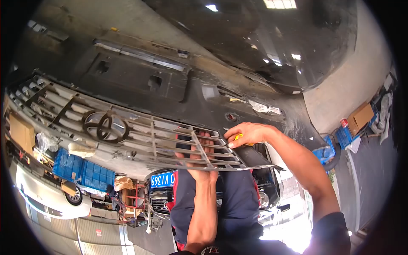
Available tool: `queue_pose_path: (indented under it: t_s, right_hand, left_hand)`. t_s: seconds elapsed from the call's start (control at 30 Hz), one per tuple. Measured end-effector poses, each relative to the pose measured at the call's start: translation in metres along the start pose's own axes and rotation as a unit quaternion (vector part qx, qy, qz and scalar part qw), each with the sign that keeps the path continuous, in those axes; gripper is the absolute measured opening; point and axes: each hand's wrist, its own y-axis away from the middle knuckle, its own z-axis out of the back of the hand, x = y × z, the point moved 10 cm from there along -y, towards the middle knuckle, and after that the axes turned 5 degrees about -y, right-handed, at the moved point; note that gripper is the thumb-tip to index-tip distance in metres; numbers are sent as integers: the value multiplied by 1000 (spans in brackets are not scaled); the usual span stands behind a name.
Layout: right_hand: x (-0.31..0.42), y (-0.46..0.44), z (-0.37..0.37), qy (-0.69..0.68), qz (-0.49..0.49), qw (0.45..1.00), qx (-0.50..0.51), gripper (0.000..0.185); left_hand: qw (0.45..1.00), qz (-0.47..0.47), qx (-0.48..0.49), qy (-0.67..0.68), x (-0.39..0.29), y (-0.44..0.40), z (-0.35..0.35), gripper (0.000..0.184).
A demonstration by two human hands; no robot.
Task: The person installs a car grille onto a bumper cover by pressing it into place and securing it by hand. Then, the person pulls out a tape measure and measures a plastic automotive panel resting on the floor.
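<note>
A car grille [153, 140] with chrome slats and an oval emblem [105, 126] stretches along the edge of a dark, scuffed bumper cover [195, 102]. My left hand [199, 159] reaches up from below and supports the grille near its right end; its fingers show through the slats, curled against the back. At the grille's right corner, my right hand [248, 133] is closed around a small yellow object [239, 137], mostly hidden by the fingers, so its kind is unclear. The fingertips there are close to the grille's end.
A glossy dark panel [289, 42] fills the upper right. Blue crates [83, 168] and cardboard boxes [21, 134] stand at left, near a white car [51, 189]. A dark car with a blue number plate [162, 180] appears upside down behind my legs. More boxes [361, 119] lie at right.
</note>
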Motion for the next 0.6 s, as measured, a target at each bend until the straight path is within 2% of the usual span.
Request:
queue_pose_path:
  t_s: [0.07, 0.17, 0.2, 0.27, 0.3, 0.37, 0.43, 0.5, 0.57, 0.6]
  right_hand:
    - [8, -2, 9, 21, 14, 1000, -14, 69]
    - [43, -2, 12, 148, 82, 985, -19, 83]
    - [61, 0, 12, 186, 92, 978, -29, 86]
    - [92, -1, 12, 257, 134, 956, -43, 92]
    - [111, 3, 9, 298, 100, 948, -47, 84]
    - [134, -15, 15, 374, 202, 902, -82, 70]
    - [182, -17, 13, 360, 248, 886, -154, 49]
    - [210, -47, 5, 337, 275, 890, -139, 44]
    - [230, -52, -6, 298, 148, 936, -113, 50]
    - [228, -66, -3, 302, 160, 935, -94, 54]
  left_hand:
    - [1000, -7, -9, -11, -11, 0, -10, 103]
    - [999, -29, 6, -45, -30, -4, -9, 102]
    - [994, -74, 38, -64, -44, -7, -14, 101]
    - [992, -116, 23, -37, -69, -22, -6, 90]
    - [992, -120, 7, -24, -86, -26, -11, 86]
    - [987, -149, 15, -53, -113, -35, -13, 76]
    - [989, -146, 31, -14, -128, -45, -6, 72]
    - [985, -161, 57, -16, -139, -47, -9, 69]
    - [981, -174, 81, -18, -144, -44, -20, 66]
    - [983, -179, 35, -15, -144, -39, -24, 64]
